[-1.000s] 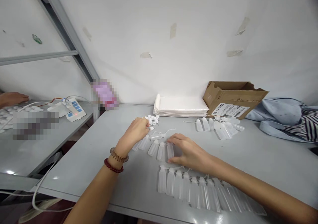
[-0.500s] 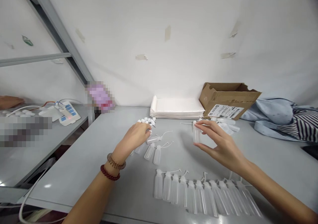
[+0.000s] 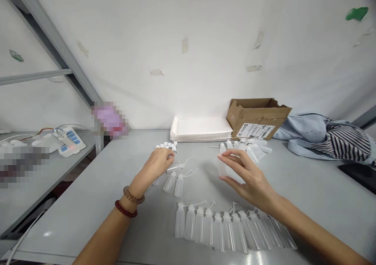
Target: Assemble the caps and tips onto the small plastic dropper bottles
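Note:
My right hand (image 3: 249, 178) holds a small clear plastic squeeze bottle (image 3: 222, 161) upright between its thumb and fingers, above the grey table. My left hand (image 3: 157, 165) is curled at the near edge of a pile of small white caps (image 3: 167, 145); its fingertips are largely hidden, so what they pinch, if anything, does not show. Just right of it lie several loose bottles (image 3: 178, 186) with thin strapped caps. Along the table's front, a row of similar bottles (image 3: 199, 224) lies side by side, their straps pointing away from me.
A stack of white padded envelopes (image 3: 201, 129) rests against the wall, beside an open cardboard box (image 3: 258, 118). More bottles (image 3: 255, 149) lie in front of the box. A pale blue bag (image 3: 307, 131) and a dark object (image 3: 358, 176) are on the right. A side table (image 3: 38, 178) holds a white electrical device (image 3: 70, 141).
The view has turned slightly right, so everything sits farther left in the picture. My right hand still holds the bottle, and my left hand stays at the cap pile.

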`<state>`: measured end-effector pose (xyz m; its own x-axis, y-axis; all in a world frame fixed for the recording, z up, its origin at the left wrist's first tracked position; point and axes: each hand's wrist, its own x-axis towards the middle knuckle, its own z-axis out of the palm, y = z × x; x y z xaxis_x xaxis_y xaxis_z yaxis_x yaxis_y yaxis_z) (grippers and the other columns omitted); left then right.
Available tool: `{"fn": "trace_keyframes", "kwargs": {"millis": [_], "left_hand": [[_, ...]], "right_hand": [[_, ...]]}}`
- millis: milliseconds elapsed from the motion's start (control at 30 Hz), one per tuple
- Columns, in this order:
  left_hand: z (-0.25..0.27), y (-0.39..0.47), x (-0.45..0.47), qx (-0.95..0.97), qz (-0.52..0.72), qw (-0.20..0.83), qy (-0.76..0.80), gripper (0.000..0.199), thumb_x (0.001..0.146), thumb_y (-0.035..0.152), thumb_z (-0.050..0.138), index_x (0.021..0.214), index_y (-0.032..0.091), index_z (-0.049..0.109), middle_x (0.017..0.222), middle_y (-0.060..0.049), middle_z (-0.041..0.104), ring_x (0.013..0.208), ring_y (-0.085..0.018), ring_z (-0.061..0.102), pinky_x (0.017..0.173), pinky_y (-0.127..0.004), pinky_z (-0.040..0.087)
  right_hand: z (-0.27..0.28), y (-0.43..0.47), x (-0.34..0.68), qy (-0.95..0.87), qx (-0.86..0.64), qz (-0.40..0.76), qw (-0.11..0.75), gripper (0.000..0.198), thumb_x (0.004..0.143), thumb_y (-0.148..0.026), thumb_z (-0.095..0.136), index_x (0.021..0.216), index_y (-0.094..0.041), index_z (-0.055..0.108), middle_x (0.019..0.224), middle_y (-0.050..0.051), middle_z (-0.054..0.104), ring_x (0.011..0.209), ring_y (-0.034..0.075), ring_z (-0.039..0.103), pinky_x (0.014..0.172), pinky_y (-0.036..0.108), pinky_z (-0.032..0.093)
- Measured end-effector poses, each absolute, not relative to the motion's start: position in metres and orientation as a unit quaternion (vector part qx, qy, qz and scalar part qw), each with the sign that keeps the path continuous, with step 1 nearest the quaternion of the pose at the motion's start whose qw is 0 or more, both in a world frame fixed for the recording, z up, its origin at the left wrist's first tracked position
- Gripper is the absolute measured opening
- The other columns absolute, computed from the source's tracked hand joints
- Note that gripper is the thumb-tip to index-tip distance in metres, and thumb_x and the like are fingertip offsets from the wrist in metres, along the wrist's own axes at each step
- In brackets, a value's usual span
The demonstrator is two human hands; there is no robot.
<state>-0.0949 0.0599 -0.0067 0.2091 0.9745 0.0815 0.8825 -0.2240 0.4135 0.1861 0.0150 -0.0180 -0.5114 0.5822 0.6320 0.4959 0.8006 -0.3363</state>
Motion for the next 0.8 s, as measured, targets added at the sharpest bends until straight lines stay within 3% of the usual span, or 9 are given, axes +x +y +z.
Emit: {"fn": "trace_keyframes", "kwargs": {"millis": [167, 267, 567, 800], "left_hand": [[0.008, 0.044, -0.066, 0.749, 0.253, 0.163, 0.591, 0.025, 0.084, 0.025, 0.047, 0.093, 0.016, 0.069, 0.081, -0.005, 0.07, 0.072, -0.017, 0.062, 0.066, -0.026, 0.048], [0.013, 0.024, -0.038, 0.728, 0.357, 0.287, 0.51, 0.022, 0.084, 0.029, 0.054, 0.094, 0.018, 0.07, 0.087, -0.004, 0.071, 0.076, -0.015, 0.064, 0.066, -0.023, 0.05], [0.006, 0.003, -0.016, 0.705, 0.461, 0.317, 0.436, 0.018, 0.085, 0.018, 0.055, 0.093, 0.016, 0.071, 0.084, -0.006, 0.067, 0.075, -0.014, 0.062, 0.065, -0.023, 0.053], [0.014, 0.003, -0.017, 0.608, 0.452, 0.488, 0.435, 0.017, 0.081, 0.021, 0.061, 0.093, 0.016, 0.071, 0.081, -0.004, 0.068, 0.067, -0.013, 0.063, 0.066, -0.025, 0.055]], "right_hand": [[-0.016, 0.007, 0.181, -0.86, -0.313, 0.174, 0.365, 0.055, 0.085, -0.013, 0.058, 0.133, -0.032, 0.038, 0.119, 0.01, 0.041, 0.092, 0.019, 0.056, 0.077, 0.039, 0.055], [-0.013, 0.002, 0.178, -0.849, -0.282, 0.251, 0.37, 0.057, 0.082, -0.012, 0.063, 0.132, -0.031, 0.042, 0.118, 0.008, 0.044, 0.102, 0.02, 0.052, 0.081, 0.036, 0.054], [-0.006, -0.002, 0.176, -0.771, -0.285, 0.401, 0.404, 0.058, 0.074, -0.012, 0.072, 0.125, -0.033, 0.053, 0.118, 0.005, 0.048, 0.105, 0.019, 0.053, 0.083, 0.033, 0.052], [-0.004, -0.003, 0.176, -0.76, -0.279, 0.421, 0.41, 0.059, 0.074, -0.01, 0.071, 0.124, -0.034, 0.053, 0.119, 0.005, 0.049, 0.104, 0.018, 0.053, 0.083, 0.033, 0.051]]}}
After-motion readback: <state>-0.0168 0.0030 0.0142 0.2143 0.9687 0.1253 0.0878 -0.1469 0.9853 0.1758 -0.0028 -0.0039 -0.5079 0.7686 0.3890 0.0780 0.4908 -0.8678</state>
